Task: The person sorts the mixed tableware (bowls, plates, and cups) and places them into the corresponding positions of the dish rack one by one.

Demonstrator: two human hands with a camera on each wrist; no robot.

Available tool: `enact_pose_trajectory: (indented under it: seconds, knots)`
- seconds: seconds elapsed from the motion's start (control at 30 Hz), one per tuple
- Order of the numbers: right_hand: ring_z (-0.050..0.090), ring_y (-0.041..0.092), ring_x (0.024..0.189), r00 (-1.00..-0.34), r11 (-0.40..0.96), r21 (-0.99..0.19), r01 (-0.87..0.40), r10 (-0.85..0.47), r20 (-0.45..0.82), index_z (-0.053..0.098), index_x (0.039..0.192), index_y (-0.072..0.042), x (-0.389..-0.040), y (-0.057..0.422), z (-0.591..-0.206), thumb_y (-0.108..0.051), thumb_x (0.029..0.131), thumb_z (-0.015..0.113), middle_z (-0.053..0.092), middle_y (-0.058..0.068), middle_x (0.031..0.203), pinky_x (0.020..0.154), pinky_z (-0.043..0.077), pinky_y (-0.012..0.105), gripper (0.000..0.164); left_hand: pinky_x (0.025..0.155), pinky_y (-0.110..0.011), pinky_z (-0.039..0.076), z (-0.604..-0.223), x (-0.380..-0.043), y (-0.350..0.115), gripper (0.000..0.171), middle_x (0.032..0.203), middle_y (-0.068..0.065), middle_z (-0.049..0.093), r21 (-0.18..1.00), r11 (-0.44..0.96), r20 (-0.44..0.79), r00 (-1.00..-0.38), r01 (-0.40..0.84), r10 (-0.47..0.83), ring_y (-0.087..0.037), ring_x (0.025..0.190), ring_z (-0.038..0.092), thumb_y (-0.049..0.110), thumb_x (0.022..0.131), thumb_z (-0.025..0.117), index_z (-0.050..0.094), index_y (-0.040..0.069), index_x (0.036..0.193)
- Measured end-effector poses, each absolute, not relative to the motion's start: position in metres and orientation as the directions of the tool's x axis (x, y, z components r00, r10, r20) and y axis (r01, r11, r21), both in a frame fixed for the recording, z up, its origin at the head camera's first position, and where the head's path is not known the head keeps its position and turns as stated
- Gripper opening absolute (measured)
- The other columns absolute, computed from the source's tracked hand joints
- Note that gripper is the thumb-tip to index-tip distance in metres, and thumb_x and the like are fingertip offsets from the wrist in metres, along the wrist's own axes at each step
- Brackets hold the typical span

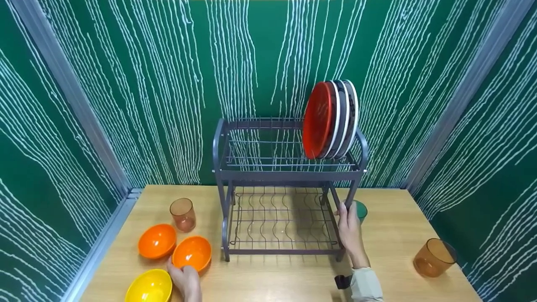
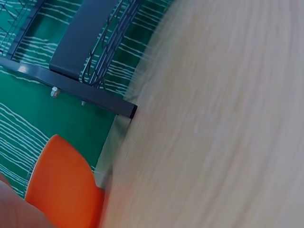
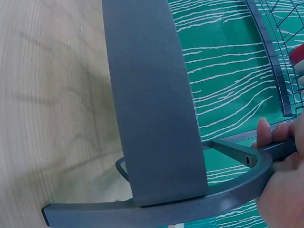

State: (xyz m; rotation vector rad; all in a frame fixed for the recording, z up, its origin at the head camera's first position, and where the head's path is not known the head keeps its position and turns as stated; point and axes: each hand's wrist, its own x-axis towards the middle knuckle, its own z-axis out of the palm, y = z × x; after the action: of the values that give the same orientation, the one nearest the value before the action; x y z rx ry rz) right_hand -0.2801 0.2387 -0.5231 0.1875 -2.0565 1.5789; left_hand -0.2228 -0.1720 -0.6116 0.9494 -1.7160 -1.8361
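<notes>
A dark grey two-tier dish rack (image 1: pixel 289 175) stands on the table. My right hand (image 1: pixel 349 228) grips its right-hand upright, and the right wrist view shows the fingers (image 3: pixel 264 132) curled round the dark bar. At the lower left, my left hand (image 1: pixel 187 282) holds the near edge of an orange bowl (image 1: pixel 192 253); in the left wrist view that bowl (image 2: pixel 66 185) hides most of the fingers. A second orange bowl (image 1: pixel 157 241) sits just behind it to the left. Close by the left hand is a yellow bowl (image 1: pixel 149 287).
Several plates, a red one (image 1: pixel 317 121) foremost, stand upright at the top tier's right end. An amber cup (image 1: pixel 183 215) is left of the rack, another orange-brown cup (image 1: pixel 434 257) far right. A green cup (image 1: pixel 361 211) is partly hidden behind the right hand. Green walls (image 1: pixel 268 54) enclose the table.
</notes>
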Motion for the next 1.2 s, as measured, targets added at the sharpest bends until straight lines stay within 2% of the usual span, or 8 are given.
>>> enact_pose_trajectory:
  seconds: [0.23,0.4,0.7,0.87,0.97,1.03,1.1,1.2]
  knots:
    - [0.043,0.018,0.068,-0.841,0.336,-0.846,-0.414,0.215,0.497,0.045,0.110,0.008,-0.280,0.238,-0.523,-0.010,0.102,0.038,0.053,0.009,0.088,0.058,0.035,0.027,0.021,0.114,-0.046,0.018,-0.605,-0.220,-0.170,0.047,0.149,-0.026,0.025,0.989,-0.138,-0.135,-0.664,-0.047,-0.735,-0.035,0.136,0.025,0.001,0.099,0.018,0.022,-0.004,0.146]
    - [0.045,0.018,0.072,-0.859,0.336,-0.861,-0.382,0.213,0.465,0.044,0.113,0.007,-0.280,0.238,-0.523,-0.012,0.103,0.037,0.054,0.009,0.091,0.059,0.036,0.027,0.024,0.113,-0.046,0.021,-0.600,-0.216,-0.166,0.042,0.145,-0.027,0.030,0.990,-0.138,-0.083,-0.669,0.029,-0.739,-0.037,0.134,0.029,0.007,0.102,0.019,0.028,-0.004,0.142]
    - [0.041,0.018,0.066,-0.857,0.376,-0.850,-0.368,0.216,0.467,0.044,0.112,0.007,-0.280,0.238,-0.521,-0.013,0.103,0.037,0.049,0.008,0.086,0.057,0.035,0.027,0.023,0.112,-0.048,0.022,-0.595,-0.202,-0.157,0.043,0.146,-0.028,0.029,0.987,-0.157,-0.089,-0.691,0.035,-0.717,-0.039,0.135,0.028,0.013,0.104,0.020,0.027,-0.005,0.142]
    - [0.039,0.017,0.061,-0.863,0.369,-0.856,-0.363,0.214,0.458,0.044,0.112,0.005,-0.284,0.244,-0.529,-0.013,0.103,0.036,0.047,0.010,0.082,0.052,0.033,0.027,0.022,0.111,-0.050,0.023,-0.589,-0.193,-0.149,0.046,0.145,-0.028,0.031,0.994,-0.106,-0.052,-0.705,0.033,-0.708,-0.039,0.134,0.030,0.018,0.105,0.022,0.028,-0.007,0.142]
    - [0.038,0.019,0.060,-0.872,0.351,-0.870,-0.345,0.222,0.436,0.045,0.114,0.002,-0.290,0.247,-0.537,-0.019,0.104,0.036,0.044,0.012,0.079,0.051,0.033,0.030,0.025,0.110,-0.050,0.026,-0.584,-0.189,-0.143,0.045,0.142,-0.028,0.036,0.996,-0.060,0.000,-0.695,0.061,-0.719,-0.039,0.131,0.034,0.020,0.105,0.026,0.034,-0.007,0.139]
    - [0.049,0.020,0.070,-0.880,0.329,-0.884,-0.331,0.230,0.415,0.046,0.119,-0.002,-0.292,0.249,-0.542,-0.025,0.103,0.038,0.051,0.011,0.086,0.063,0.042,0.031,0.029,0.108,-0.049,0.028,-0.581,-0.185,-0.138,0.044,0.139,-0.028,0.040,0.997,-0.026,0.032,-0.681,0.075,-0.731,-0.038,0.128,0.037,0.022,0.104,0.029,0.038,-0.007,0.137]
    - [0.056,0.022,0.091,-0.889,0.310,-0.895,-0.321,0.226,0.398,0.045,0.126,-0.005,-0.291,0.249,-0.543,-0.030,0.103,0.039,0.057,0.013,0.101,0.081,0.045,0.038,0.035,0.107,-0.048,0.030,-0.579,-0.181,-0.133,0.043,0.136,-0.027,0.044,0.995,-0.004,0.062,-0.666,0.097,-0.743,-0.036,0.125,0.040,0.023,0.104,0.032,0.042,-0.006,0.134]
    - [0.048,0.024,0.121,-0.902,0.290,-0.907,-0.304,0.220,0.372,0.041,0.135,-0.012,-0.286,0.249,-0.544,-0.036,0.101,0.042,0.055,0.012,0.127,0.102,0.034,0.051,0.042,0.105,-0.045,0.033,-0.576,-0.176,-0.125,0.043,0.133,-0.024,0.049,0.996,0.032,0.082,-0.651,0.088,-0.755,-0.032,0.123,0.044,0.026,0.104,0.035,0.047,-0.004,0.131]
